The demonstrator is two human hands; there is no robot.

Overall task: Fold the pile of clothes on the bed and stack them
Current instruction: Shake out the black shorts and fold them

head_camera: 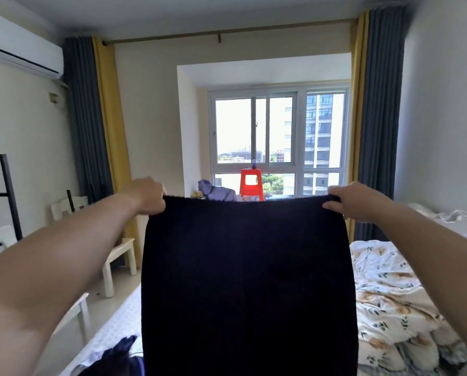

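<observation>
A dark navy knitted garment [247, 280] is being held up above the bed [113, 324], its top corners being pinched by the left hand [148, 196] and right hand [355, 200], fingers clamped on it. No writing is being shown.

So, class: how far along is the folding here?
Done: no folded stack shows. In hand: left hand and right hand hold a dark garment up by its top corners, unfolded. Left: fold it, plus the dark clothes on the bed.

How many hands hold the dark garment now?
2: the left hand grips the dark garment at its top left corner, the right hand at its top right.
</observation>
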